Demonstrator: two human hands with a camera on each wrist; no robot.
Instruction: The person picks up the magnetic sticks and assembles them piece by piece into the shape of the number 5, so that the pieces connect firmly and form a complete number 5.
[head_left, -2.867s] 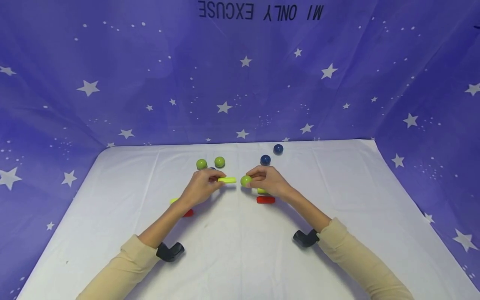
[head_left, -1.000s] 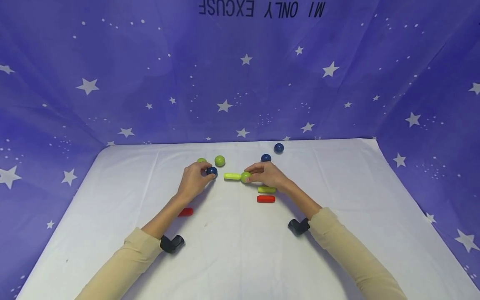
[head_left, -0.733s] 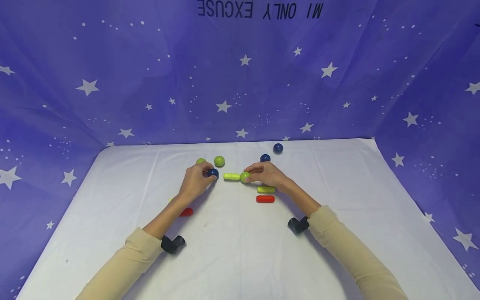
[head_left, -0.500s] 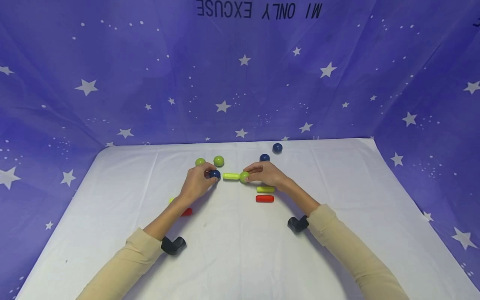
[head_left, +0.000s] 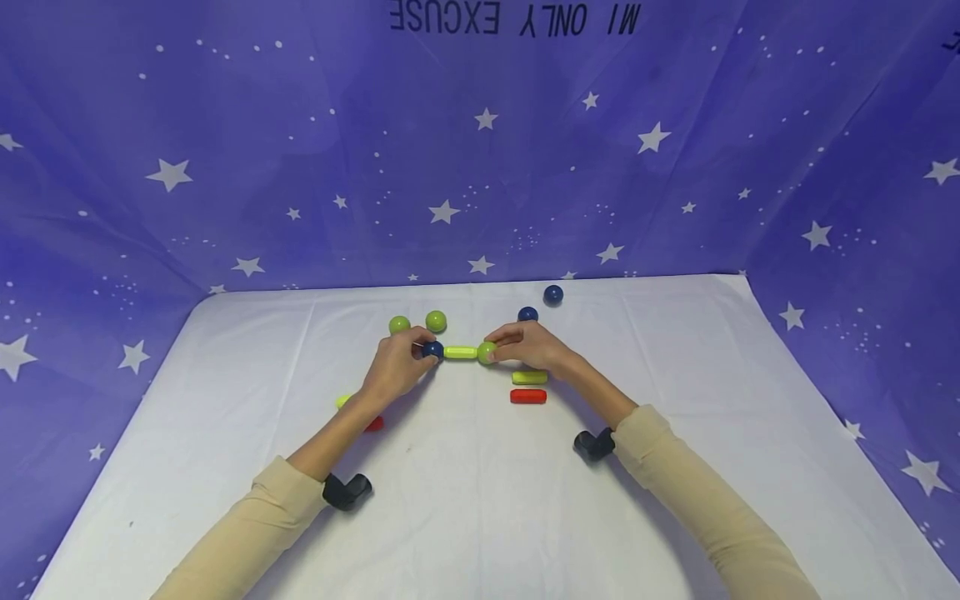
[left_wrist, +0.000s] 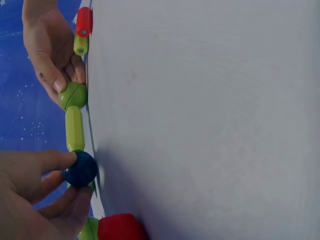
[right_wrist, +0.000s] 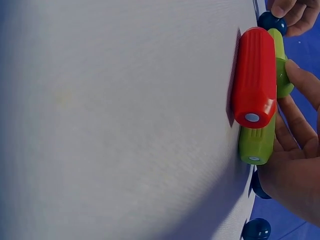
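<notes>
My left hand (head_left: pixel 393 365) pinches a dark blue ball (head_left: pixel 432 351) between thumb and fingers. Opposite it, my right hand (head_left: pixel 538 347) holds a green ball (head_left: pixel 487 353) by its right side. A ridged yellow-green magnetic rod (head_left: pixel 461 352) spans the two balls in a straight line. In the left wrist view the rod (left_wrist: pixel 75 127) meets the blue ball (left_wrist: pixel 81 170) at one end and the green ball (left_wrist: pixel 73 96) at the other. The right wrist view shows the green ball partly hidden behind a red rod (right_wrist: pixel 254 77).
Two green balls (head_left: pixel 436 321) lie behind my left hand, two blue balls (head_left: pixel 553 295) behind my right. A yellow-green rod (head_left: pixel 529 378) and a red rod (head_left: pixel 528 397) lie below the right hand. Under the left wrist, another red rod (head_left: pixel 375 424) and yellow-green rod (head_left: pixel 342 402) are partly covered.
My left hand brought the yellow-green rod to the green ball, let it go and took the blue ball. It then moved right until that ball met the rod's free end.
</notes>
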